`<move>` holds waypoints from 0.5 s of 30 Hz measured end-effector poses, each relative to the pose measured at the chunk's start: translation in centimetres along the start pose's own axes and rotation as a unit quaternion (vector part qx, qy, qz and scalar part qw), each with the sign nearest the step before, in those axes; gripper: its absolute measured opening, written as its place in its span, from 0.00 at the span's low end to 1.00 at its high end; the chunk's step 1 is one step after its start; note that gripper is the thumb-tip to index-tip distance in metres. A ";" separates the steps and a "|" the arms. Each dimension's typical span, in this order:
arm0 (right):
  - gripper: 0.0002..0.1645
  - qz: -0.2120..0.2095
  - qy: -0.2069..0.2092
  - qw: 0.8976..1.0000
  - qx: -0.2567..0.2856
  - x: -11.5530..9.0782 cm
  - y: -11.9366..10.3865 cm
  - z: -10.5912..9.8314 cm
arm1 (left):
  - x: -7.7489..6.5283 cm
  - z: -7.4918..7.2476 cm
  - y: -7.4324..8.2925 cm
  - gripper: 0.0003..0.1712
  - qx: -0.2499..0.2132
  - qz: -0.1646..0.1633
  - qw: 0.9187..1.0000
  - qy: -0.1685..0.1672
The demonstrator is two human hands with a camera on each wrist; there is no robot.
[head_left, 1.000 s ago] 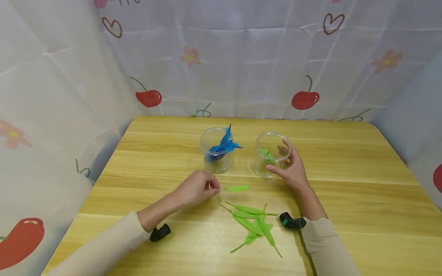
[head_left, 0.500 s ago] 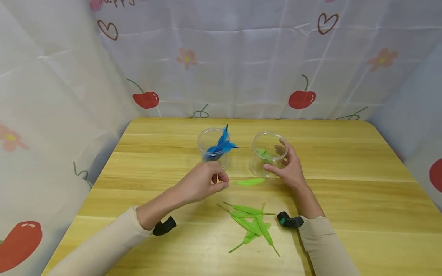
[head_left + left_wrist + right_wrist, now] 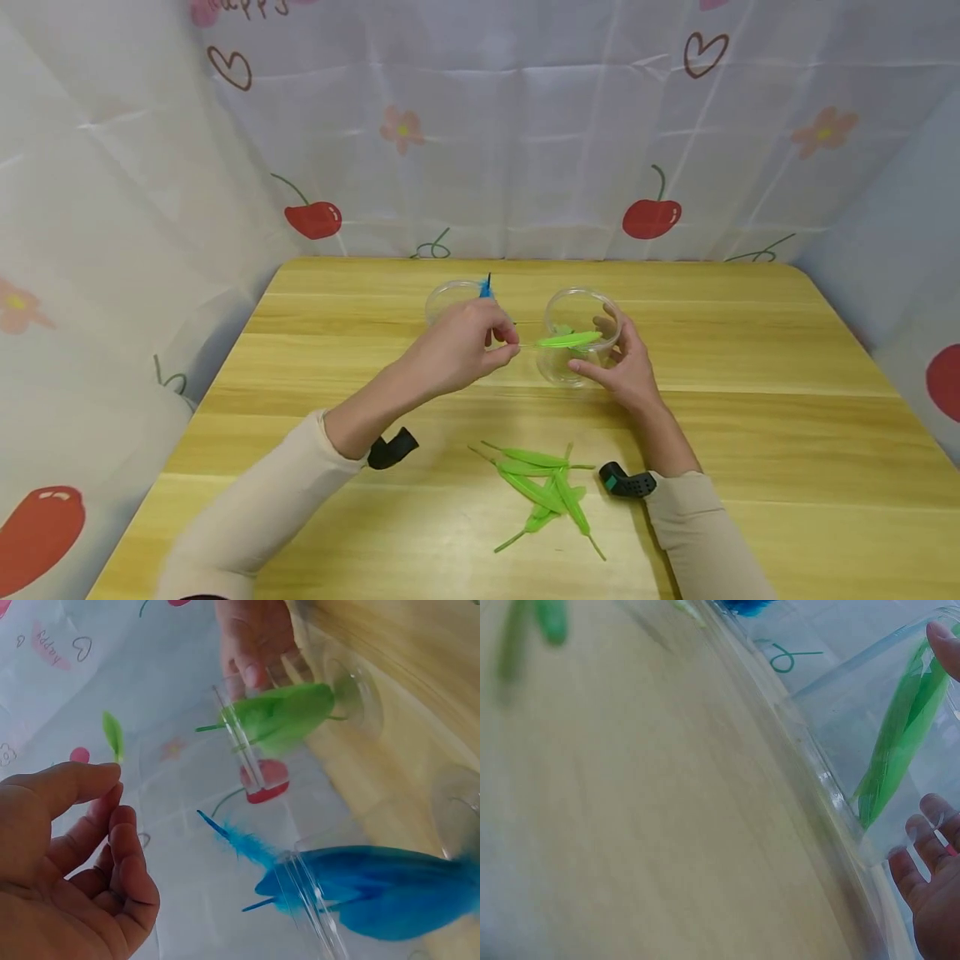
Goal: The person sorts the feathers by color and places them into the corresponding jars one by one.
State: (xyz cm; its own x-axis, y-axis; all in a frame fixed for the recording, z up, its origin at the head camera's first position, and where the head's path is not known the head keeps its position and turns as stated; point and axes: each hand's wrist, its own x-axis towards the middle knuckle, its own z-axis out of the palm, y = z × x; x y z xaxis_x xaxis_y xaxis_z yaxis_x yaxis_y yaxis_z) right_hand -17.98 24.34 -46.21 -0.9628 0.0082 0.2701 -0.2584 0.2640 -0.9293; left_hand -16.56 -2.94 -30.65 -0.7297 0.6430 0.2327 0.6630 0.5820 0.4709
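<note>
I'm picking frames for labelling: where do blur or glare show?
Right wrist: green shapes at the upper left strongly blurred, small bright glints on the clear cup; left wrist: blue feathers slightly soft; head: pile of green feathers fairly sharp.

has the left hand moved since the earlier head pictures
Yes. Against the pile of green feathers in the head view, the left hand has moved forward and rightward, toward the clear cup that the right hand holds.
</note>
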 end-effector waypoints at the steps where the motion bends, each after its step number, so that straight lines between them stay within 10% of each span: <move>1: 0.58 0.000 -0.001 1.000 0.002 0.0 0.0 0.0 | 0.3 0.1 0.0 0.03 0.005 -0.005 1.000 -0.001; 15: 0.58 0.019 -0.003 1.000 0.000 -0.2 -1.6 -0.1 | 4.2 1.0 0.2 0.05 0.072 -0.049 0.996 -0.005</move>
State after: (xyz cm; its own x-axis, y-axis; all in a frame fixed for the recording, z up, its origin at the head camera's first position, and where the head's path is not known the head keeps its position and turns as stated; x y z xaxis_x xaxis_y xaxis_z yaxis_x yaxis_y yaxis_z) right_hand -17.36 23.98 -44.78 -0.9724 0.0125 0.2332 -0.2217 0.2636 -0.9388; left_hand -19.31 0.37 -30.42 -0.7915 0.5830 0.1833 0.6056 0.7078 0.3638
